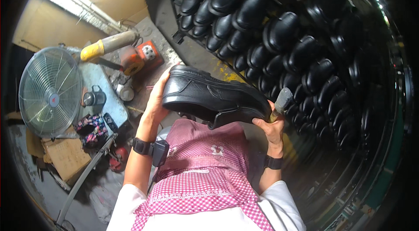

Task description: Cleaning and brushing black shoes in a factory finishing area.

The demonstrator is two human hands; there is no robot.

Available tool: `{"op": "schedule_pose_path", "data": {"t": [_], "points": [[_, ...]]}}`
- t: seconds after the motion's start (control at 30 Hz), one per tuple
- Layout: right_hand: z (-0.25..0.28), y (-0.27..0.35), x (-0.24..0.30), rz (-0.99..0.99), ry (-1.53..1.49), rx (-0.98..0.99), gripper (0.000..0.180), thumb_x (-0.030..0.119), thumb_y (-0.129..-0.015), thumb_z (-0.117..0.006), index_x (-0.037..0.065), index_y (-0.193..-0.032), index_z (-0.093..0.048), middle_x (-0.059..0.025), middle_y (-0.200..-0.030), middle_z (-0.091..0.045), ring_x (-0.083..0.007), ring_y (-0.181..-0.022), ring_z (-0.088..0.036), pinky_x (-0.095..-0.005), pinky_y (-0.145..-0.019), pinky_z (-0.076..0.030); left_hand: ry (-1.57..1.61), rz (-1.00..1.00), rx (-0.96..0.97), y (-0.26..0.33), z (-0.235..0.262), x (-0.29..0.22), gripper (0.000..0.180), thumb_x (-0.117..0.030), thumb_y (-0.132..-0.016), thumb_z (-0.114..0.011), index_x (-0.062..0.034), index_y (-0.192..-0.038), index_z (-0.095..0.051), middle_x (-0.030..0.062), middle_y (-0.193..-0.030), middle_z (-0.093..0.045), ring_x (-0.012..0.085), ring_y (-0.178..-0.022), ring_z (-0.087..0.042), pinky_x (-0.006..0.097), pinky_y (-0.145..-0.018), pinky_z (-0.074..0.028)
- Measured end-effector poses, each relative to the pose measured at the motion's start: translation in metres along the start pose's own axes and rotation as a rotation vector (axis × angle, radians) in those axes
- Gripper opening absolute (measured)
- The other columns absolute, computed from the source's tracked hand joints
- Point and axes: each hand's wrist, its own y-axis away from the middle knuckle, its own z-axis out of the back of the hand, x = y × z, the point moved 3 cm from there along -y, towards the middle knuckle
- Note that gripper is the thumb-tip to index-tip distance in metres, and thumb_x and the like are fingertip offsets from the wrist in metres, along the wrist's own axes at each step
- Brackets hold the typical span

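Note:
A black leather shoe [205, 93] is held up on its side in front of my chest, sole edge away from me and opening toward me. My left hand [156, 100] is closed round its heel end, on the left. At the other end my right hand [273, 131] grips the toe. The same hand also has a short tool [284, 98] with a yellowish handle and a rough grey head, which sticks up past my fingers. Whether it is a brush I cannot tell.
Racks of black shoes [279, 32] fill the far right side. To the left stand a round metal fan [52, 93], a light-blue board [111, 95] with a dark mug [94, 97], an orange-red machine [149, 53] and a cardboard box [65, 156]. A checked apron [203, 178] covers my lap.

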Motion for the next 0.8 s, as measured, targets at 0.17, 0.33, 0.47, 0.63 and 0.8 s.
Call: {"op": "schedule_pose_path", "data": {"t": [0.17, 0.33, 0.47, 0.63, 0.8], "points": [[0.02, 0.018, 0.023, 0.12, 0.285, -0.206, 0.05, 0.01, -0.062, -0.075, -0.005, -0.104, -0.054, -0.0076, -0.091, -0.059, -0.0138, -0.082, -0.056, -0.0253, -0.077, -0.044, -1.043, -0.594, 0.06, 0.006, -0.065, -0.01, 0.049, -0.028, -0.088, -0.041, -0.0008, -0.129, -0.036, 0.014, -0.132, -0.037, 0.0229, -0.126, -0.029, 0.034, -0.103, -0.023], [0.036, 0.026, 0.035, 0.149, 0.318, -0.539, 0.046, 0.012, -0.062, -0.076, -0.003, -0.101, -0.056, -0.0043, -0.083, -0.061, -0.0114, -0.072, -0.055, -0.0247, -0.069, -0.045, -1.334, -0.787, 1.073, 0.054, -0.162, 0.072, 0.026, -0.015, -0.081, -0.052, -0.0007, -0.102, -0.057, 0.0176, -0.11, -0.054, 0.033, -0.104, -0.051, 0.04, -0.094, -0.037], [0.092, 0.056, 0.008, -0.001, -0.135, -0.788, 0.046, 0.015, -0.067, -0.072, 0.003, -0.106, -0.053, 0.0013, -0.084, -0.051, -0.0073, -0.069, -0.045, -0.0226, -0.057, -0.039, -1.2, -0.255, 1.052, 0.063, -0.149, 0.071, 0.024, -0.016, -0.085, -0.047, 0.0008, -0.098, -0.059, 0.0168, -0.089, -0.062, 0.0301, -0.081, -0.061, 0.035, -0.079, -0.048], [0.167, 0.082, 0.07, 0.507, -0.568, -1.28, 0.066, 0.01, -0.071, -0.07, 0.014, -0.128, -0.037, 0.0048, -0.076, -0.035, -0.005, -0.056, -0.032, -0.0204, -0.042, -0.028, -0.836, -0.064, 0.444, 0.017, -0.088, 0.065, 0.046, -0.031, -0.093, -0.033, 0.0077, -0.109, -0.052, 0.0193, -0.095, -0.061, 0.0248, -0.085, -0.061, 0.033, -0.081, -0.047], [0.218, 0.085, 0.103, 0.766, 0.616, -1.854, 0.052, 0.008, -0.073, -0.069, -0.006, -0.117, -0.046, -0.0132, -0.117, -0.052, -0.0204, -0.101, -0.053, -0.031, -0.09, -0.039, -0.799, 0.018, 0.247, 0.004, -0.026, 0.077, 0.052, -0.041, -0.09, -0.035, 0.0037, -0.11, -0.053, 0.0189, -0.094, -0.062, 0.0261, -0.082, -0.063, 0.033, -0.076, -0.049]]}}
